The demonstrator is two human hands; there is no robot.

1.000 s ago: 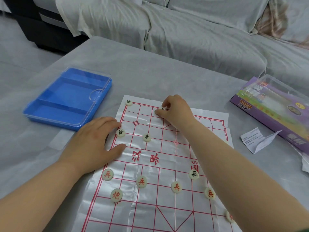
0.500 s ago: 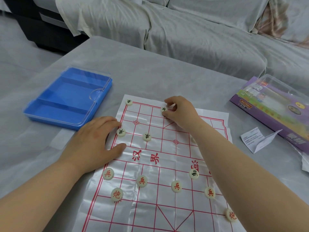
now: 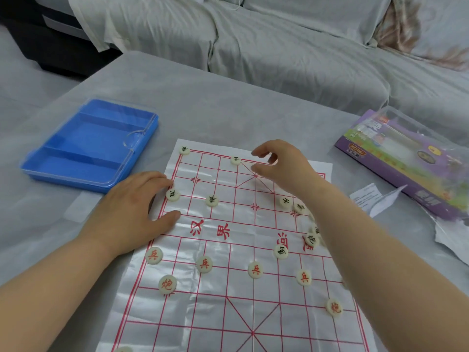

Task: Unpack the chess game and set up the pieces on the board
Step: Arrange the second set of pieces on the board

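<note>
Left hand [image 3: 129,212] flat, pinned paper board [image 3: 228,313] at 9 o'clock edge; right hand [image 3: 284,166] hovered empty, fingers loosely spread, beside black-lettered disc [image 3: 235,160].

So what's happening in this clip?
A person is setting up Chinese chess on a thin plastic board sheet spread on a grey-covered table. The left hand lies flat on the sheet's left edge, pinning it. The right hand hovers open above the far rows, holding nothing, beside a black-lettered piece on the back line. Red soldiers and cannons sit on the near half; several black pieces cluster unsorted by the right forearm. The blue piece tray looks empty.
</note>
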